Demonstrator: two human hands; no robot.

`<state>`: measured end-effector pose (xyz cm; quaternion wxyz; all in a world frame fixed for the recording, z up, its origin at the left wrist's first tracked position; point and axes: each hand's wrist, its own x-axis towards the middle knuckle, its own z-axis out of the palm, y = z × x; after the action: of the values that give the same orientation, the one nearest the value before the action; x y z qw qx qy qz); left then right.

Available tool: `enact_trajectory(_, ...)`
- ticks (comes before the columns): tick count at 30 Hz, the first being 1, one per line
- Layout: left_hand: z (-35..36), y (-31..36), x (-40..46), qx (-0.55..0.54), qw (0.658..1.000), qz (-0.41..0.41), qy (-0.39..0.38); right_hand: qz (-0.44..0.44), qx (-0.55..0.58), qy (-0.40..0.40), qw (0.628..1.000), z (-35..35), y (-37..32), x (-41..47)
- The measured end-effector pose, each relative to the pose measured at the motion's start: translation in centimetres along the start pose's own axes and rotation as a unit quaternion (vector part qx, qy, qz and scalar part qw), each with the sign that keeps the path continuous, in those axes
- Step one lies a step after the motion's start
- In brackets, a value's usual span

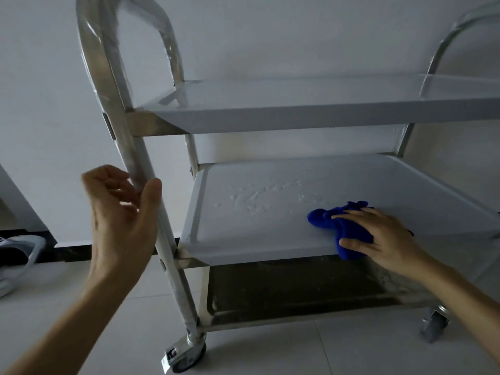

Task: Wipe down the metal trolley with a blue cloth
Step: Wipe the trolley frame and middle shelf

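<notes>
While our right hand [378, 236] pressed the blue cloth [341, 231] flat against the middle shelf [243, 226] of the metal trolley [270, 185], fingers spread and nearly straight over the bunched fabric, the cloth sat at about four o'clock on that shelf, hanging slightly over its front lip. Our left hand [121, 212] was beside the upright post [143, 169] at nine o'clock, fingers loosely apart and thumb raised; it looked blurred, and we could not tell whether it touched the post. We judged the wet smear [265, 198] toward twelve o'clock from the cloth to be the patch left to wipe, so the stroke called for even, flat pressure swept toward it, with the left hand bracing the frame, since the castors [186, 353] could let the trolley roll. The top shelf [297, 115] overhung the work and limited how high the arm could lift. The bottom shelf [284, 288] looked dark and grimy. A shoe [16, 250] lay on the floor at nine o'clock, well apart from the trolley.
</notes>
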<state>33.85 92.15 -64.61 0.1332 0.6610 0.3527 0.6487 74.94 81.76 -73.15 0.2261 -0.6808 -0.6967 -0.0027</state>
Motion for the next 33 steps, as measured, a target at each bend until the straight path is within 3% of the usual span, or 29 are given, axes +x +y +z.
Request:
enact_trajectory(2, 0.8, -0.2, 0.0, -0.022, 0.999, -0.03, 0.012, 0.014, 0.073, 0.032, 0.997, 0.1, -1.3, 0.9)
enact_trajectory(5, 1.4, -0.5, 0.7, -0.03, 0.998, -0.047, 0.036, 0.025, 0.117, -0.012, 0.993, 1.2, -4.8, 2.6)
enact_trajectory(9, 1.4, -1.1, 1.5, -0.057, 0.994, -0.081, 0.042, -0.103, 0.109, -0.071, 0.986, 4.3, -11.1, 5.7)
enact_trajectory(13, 2.2, -1.7, 2.0, -0.118, 0.983, -0.133, -0.036, -0.182, 0.067, -0.126, 0.973, 8.7, -16.4, 10.6)
enact_trajectory(18, 2.0, -2.0, 2.2, -0.18, 0.97, -0.146, -0.072, -0.089, 0.021, -0.102, 0.991, 12.5, -20.5, 18.0)
enact_trajectory(22, 1.9, -2.5, 2.5, -0.183, 0.97, -0.136, -0.083, -0.042, 0.011, -0.138, 0.989, 14.6, -23.7, 21.5)
enact_trajectory(30, 2.1, -2.6, 2.3, -0.135, 0.98, -0.11, -0.091, -0.22, 0.078, -0.164, 0.959, 12.0, -22.0, 15.2)
enact_trajectory(33, 2.0, -2.4, 2.3, -0.138, 0.979, -0.109, -0.1, -0.235, 0.08, -0.177, 0.952, 10.6, -19.1, 13.2)
